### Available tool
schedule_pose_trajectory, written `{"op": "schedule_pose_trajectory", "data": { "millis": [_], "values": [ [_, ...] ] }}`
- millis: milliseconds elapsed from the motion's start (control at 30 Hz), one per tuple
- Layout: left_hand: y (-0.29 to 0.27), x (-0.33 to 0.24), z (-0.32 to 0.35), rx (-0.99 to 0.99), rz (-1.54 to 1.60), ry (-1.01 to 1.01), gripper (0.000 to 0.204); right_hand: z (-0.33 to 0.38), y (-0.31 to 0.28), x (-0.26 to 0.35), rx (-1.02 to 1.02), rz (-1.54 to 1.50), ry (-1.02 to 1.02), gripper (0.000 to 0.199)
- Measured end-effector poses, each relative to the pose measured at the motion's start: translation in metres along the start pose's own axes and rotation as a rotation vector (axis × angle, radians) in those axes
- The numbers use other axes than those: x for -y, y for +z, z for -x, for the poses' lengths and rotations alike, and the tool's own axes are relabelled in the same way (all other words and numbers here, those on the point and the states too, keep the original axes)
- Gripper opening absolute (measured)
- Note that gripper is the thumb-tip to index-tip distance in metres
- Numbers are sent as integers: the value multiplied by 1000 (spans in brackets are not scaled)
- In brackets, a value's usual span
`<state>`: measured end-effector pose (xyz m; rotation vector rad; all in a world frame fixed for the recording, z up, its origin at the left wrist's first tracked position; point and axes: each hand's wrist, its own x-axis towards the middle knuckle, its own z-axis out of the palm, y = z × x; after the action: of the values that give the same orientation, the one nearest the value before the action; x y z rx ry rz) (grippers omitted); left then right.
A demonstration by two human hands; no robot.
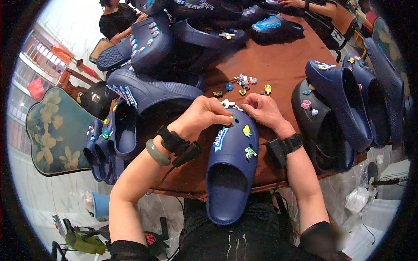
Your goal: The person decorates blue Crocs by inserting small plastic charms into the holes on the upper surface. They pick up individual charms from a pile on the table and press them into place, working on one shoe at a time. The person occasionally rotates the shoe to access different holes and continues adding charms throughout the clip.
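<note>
A navy clog (230, 182) lies in front of me with its toe pointing away, its heel over the table's near edge. Colourful shoe charms sit on its upper, among them a yellow charm (247, 131) and a blue-and-white lettered charm (220, 138). At the toe's left side, my left hand (201, 115) is closed in a pinch, with a bit of a small yellow charm showing at its fingertips over the upper. My right hand (264, 112) is curled at the toe's right side, thumb and fingertips together; what they grip is hidden. White charms (227, 103) lie just beyond the toe.
On the brown tablecloth (278, 65), loose charms (246, 80) lie beyond the clog. Piled navy clogs (152, 93) stand left and at the back; more clogs (344, 104) line the right. Two other people sit across the table. A patterned chair back (56, 130) is at left.
</note>
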<state>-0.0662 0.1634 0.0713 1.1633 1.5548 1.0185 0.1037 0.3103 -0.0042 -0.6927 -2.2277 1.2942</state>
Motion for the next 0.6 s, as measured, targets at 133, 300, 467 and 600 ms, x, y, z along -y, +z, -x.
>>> {"op": "schedule_pose_trajectory", "data": {
  "millis": [133, 300, 467, 600],
  "values": [
    [3, 3, -5, -17, 158, -129, 61, -4, -1, -8, -133, -356, -7, 15],
    [-2, 15, -4, 4, 219, -200, 81, -11, -12, -17, -403, -499, 9, 15],
    [7, 19, 2, -61, 144, -116, 71, -11, -18, -27, -311, -440, 89, 14],
    [14, 18, 9, -44, 69, -8, 54, -8, -9, -28, -234, -216, 16, 20]
  ]
}}
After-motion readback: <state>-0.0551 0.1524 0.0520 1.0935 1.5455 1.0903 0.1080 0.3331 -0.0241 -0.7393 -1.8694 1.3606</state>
